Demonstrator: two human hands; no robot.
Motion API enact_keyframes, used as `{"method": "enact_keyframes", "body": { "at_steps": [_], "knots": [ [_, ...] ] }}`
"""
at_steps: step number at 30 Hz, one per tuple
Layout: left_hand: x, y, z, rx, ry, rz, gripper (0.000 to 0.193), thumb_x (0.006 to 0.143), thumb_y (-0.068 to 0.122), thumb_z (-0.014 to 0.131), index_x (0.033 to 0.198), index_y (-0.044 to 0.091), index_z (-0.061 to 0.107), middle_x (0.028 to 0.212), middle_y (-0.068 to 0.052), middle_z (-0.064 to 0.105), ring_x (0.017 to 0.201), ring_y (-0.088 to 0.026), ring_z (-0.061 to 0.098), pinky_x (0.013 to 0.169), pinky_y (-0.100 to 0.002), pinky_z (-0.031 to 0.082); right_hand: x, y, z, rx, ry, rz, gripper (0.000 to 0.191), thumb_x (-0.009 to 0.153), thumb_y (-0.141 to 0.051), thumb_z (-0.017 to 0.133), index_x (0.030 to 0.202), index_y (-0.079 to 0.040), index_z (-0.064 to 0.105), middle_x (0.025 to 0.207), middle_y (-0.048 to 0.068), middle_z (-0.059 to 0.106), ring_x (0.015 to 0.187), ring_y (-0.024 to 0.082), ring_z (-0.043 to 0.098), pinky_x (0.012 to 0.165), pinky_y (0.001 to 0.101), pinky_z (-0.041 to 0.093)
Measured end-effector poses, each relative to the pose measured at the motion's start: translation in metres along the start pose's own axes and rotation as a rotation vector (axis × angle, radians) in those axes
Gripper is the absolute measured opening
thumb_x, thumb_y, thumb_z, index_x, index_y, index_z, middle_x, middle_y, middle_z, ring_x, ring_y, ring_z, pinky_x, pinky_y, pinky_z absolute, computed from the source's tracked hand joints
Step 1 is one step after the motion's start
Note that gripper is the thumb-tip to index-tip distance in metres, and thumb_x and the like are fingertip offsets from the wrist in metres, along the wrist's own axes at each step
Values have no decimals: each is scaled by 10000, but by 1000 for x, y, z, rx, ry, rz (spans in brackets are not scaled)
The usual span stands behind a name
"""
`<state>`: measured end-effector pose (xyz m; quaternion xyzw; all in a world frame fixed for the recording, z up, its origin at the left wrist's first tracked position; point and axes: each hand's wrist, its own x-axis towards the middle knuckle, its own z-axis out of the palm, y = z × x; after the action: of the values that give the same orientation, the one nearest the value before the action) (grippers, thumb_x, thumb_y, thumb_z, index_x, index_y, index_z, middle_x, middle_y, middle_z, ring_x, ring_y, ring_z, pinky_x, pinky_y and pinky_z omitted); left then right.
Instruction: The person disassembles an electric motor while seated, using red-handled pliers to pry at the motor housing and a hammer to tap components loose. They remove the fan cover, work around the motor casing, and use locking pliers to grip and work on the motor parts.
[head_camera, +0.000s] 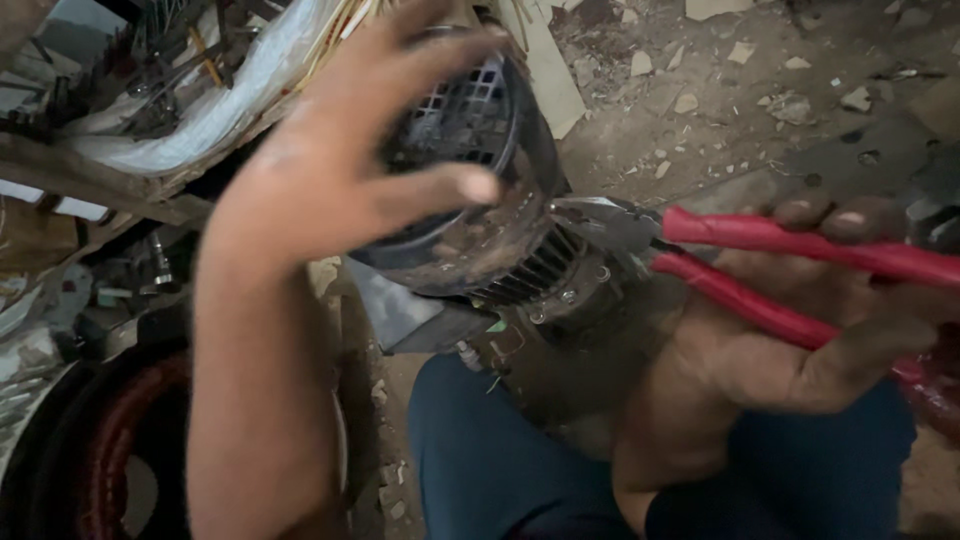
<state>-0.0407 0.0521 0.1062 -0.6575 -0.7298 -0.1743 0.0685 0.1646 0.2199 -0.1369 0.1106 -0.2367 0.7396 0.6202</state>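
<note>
We grip the motor (490, 200) by its grilled end, left hand (340, 170) with fingers spread around it; our right hand (800, 330) squeezes red pliers (760, 270) (nose at the housing), above our lap.

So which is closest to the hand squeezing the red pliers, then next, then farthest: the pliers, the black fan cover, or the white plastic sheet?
From the right hand, in the head view:
1. Red-handled metal pliers: in its grip, handles across the fingers.
2. Black round fan cover with a grid: to the left, at the pliers' tips, with the left hand on it.
3. White plastic sheet: far upper left, on the cluttered pile.
</note>
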Motion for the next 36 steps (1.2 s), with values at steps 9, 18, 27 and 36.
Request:
{"method": "enact_keyframes", "body": {
  "at_steps": [9, 18, 27, 36],
  "knots": [
    [-120, -95, 91, -889, 663, -862, 453, 1065, 332, 517, 1381, 18, 601, 1287, -72, 688, 1154, -171, 652, 994, -338, 528, 13, 7, 17, 54, -106, -84, 512, 1080, -489, 522, 1441, -127, 511, 1147, 84, 622, 1071, 217, 653, 988, 418, 527],
    [-178, -116, 140, -804, 648, -827, 359, 1008, 56, 607, 1360, -16, 594, 1254, -102, 684, 1085, -194, 677, 896, -352, 588, 24, -15, 40, -274, -240, -32, 434, 868, -112, 773, 1228, -232, 562, 1060, -85, 560, 950, 76, 535, 795, 299, 476],
    [-197, -138, 141, -1248, 738, -855, 370, 1041, 138, 560, 1393, 24, 579, 1312, -96, 670, 1140, -207, 669, 928, -366, 596, 23, -2, 33, -182, -252, -28, 437, 848, -123, 744, 1232, -197, 549, 1116, -51, 565, 1006, 110, 569, 852, 326, 484],
    [-188, -134, 143, -943, 636, -809, 394, 976, 96, 619, 1358, 7, 584, 1282, -105, 676, 1111, -213, 669, 923, -366, 585, 12, 4, -8, -169, -154, 78, 427, 931, -253, 644, 1323, -123, 539, 1209, 44, 593, 1074, 187, 609, 919, 354, 513]
  ]
}}
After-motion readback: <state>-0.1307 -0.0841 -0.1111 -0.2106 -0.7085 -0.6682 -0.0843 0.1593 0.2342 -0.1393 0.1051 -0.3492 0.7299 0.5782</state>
